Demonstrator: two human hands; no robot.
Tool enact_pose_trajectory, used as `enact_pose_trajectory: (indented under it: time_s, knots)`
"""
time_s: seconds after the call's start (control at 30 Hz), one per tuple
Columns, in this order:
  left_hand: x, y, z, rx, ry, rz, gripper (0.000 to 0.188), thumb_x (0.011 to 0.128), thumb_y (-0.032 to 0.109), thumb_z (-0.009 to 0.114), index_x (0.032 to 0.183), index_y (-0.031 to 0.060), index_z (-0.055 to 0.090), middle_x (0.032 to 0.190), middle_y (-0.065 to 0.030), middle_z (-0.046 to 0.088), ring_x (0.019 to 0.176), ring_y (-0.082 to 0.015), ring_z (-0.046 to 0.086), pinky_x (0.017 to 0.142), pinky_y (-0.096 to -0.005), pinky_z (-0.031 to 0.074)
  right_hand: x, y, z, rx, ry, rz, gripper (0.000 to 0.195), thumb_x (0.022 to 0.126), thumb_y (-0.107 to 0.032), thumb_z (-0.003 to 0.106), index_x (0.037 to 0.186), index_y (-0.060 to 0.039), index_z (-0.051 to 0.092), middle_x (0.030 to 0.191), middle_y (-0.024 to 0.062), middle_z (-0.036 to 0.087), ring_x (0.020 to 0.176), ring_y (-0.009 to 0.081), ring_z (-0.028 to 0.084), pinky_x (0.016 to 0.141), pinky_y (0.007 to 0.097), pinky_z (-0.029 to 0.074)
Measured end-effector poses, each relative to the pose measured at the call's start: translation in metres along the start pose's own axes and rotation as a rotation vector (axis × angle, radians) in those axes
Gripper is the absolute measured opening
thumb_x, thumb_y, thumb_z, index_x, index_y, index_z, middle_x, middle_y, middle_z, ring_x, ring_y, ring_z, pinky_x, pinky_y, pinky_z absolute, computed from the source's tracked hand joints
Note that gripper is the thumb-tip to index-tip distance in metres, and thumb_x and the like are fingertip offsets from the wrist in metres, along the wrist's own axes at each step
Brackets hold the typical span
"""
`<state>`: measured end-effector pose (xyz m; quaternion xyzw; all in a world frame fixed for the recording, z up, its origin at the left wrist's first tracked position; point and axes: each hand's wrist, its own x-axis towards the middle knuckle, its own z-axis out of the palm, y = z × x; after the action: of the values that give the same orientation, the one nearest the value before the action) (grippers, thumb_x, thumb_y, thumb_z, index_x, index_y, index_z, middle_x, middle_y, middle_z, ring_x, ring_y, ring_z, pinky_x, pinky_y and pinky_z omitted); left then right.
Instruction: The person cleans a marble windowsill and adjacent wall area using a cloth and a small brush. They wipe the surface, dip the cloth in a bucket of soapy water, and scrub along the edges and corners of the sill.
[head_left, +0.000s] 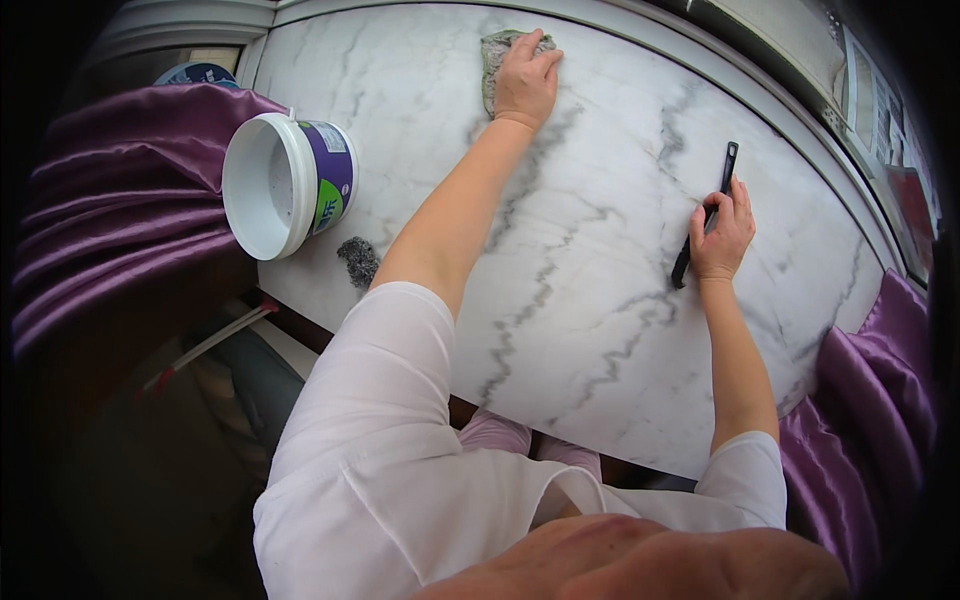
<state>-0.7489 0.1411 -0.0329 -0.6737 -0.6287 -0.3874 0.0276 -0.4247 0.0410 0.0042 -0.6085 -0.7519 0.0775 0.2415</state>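
My left hand (526, 81) presses a grey cloth with a green edge (491, 64) onto the white marble-patterned sill (577, 300), near its far edge by the window frame. The cloth shows at the left of the hand and between its fingers. Further right, my right hand (724, 232) holds a black long-handled tool (730, 160) against the same surface. One end, with a hole in it, points away from me; its dark narrow end points back towards me. Whether that end is a brush or a scraper, I cannot tell.
A white plastic bucket (300, 187) with a purple and green label lies tipped, its mouth to the left. Near it is a dark grey scouring pad (359, 262). Purple satin curtains (127, 180) hang at both sides. The window frame (675, 56) borders the far edge.
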Motion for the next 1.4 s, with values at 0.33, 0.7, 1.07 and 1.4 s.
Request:
enact_pose_trajectory:
  time_s: [0.33, 0.7, 1.07, 1.4]
  knots:
    - [-0.19, 0.129, -0.127, -0.111, -0.387, -0.122, 0.033, 0.075, 0.012, 0.07, 0.107, 0.0179, 0.067, 0.131, -0.0101, 0.051, 0.12, -0.032, 0.049, 0.097, -0.0449, 0.04, -0.001, 0.001, 0.003, -0.012, 0.039, -0.128, 0.017, 0.078, -0.02, 0.062, 0.089, -0.0087, 0.059, 0.13, 0.0169, 0.052, 0.12, 0.0367, 0.048, 0.096, 0.0446, 0.038]
    - [-0.285, 0.072, -0.243, 0.288, -0.434, -0.349, 0.054, 0.075, 0.04, 0.069, 0.125, 0.0229, 0.056, 0.139, -0.0114, 0.042, 0.13, -0.035, 0.037, 0.102, -0.0554, 0.029, -0.002, 0.005, 0.011, -0.028, 0.068, -0.163, 0.018, 0.08, -0.023, 0.062, 0.088, -0.0073, 0.063, 0.124, 0.0193, 0.056, 0.112, 0.0333, 0.054, 0.092, 0.0414, 0.044]
    - [-0.297, 0.068, -0.24, 0.222, -0.34, -0.335, 0.051, 0.081, 0.042, 0.064, 0.127, 0.0246, 0.054, 0.14, -0.0126, 0.041, 0.132, -0.0332, 0.035, 0.105, -0.0571, 0.028, -0.017, -0.022, 0.04, 0.308, -0.031, -0.094, 0.026, 0.083, -0.004, 0.057, 0.109, -0.0024, 0.056, 0.116, 0.0147, 0.06, 0.099, 0.0224, 0.061, 0.079, 0.0313, 0.05]
    - [-0.299, 0.061, -0.235, 0.245, -0.395, -0.32, 0.052, 0.088, 0.04, 0.051, 0.137, 0.0236, 0.044, 0.144, -0.0108, 0.039, 0.133, -0.0304, 0.035, 0.111, -0.0442, 0.023, -0.124, -0.403, 0.122, 0.547, -0.671, -0.831, 0.048, 0.08, 0.007, 0.048, 0.127, -0.0062, 0.047, 0.129, 0.0111, 0.051, 0.111, 0.0275, 0.055, 0.093, 0.0371, 0.047]
